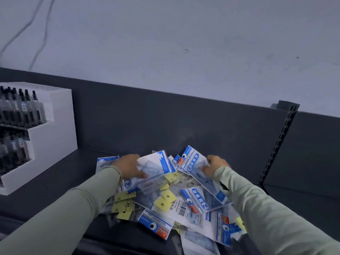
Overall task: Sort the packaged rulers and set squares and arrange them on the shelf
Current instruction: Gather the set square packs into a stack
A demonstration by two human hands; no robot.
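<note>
Left hand grips a set-square packet | right hand pinches a second packet — I'm pulling kinds from the pile.

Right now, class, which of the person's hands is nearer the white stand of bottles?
Left. The left hand rests at the left of the pile, towards the white stand; the right hand grips a packet at its right side, farther off.

I see glossy clear plastic packets with yellow paper tags on a matt, smooth dark shelf; my sleeves look like smooth cloth.
</note>
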